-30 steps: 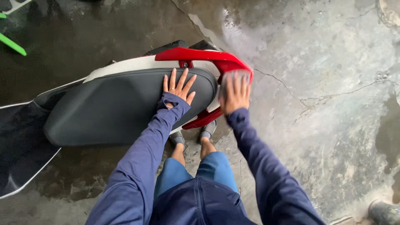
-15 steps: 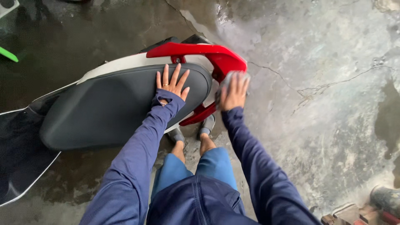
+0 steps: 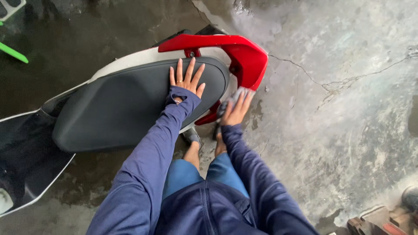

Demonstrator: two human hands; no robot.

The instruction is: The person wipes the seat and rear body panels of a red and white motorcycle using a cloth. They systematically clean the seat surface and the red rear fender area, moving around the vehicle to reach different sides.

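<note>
1. A wet, cracked concrete floor (image 3: 348, 109) lies under a parked scooter.
2. The left hand (image 3: 186, 80) lies flat, fingers spread, on the rear of the black scooter seat (image 3: 122, 109), gripping nothing.
3. The right hand (image 3: 235, 114) presses a pale cloth (image 3: 237, 95) against the bodywork below the red grab rail (image 3: 244, 54), fingers extended over it.
4. The cloth looks soft and limp, likely damp; the rail looks stiff, glossy, probably slippery.
5. No containers are visible.
</note>
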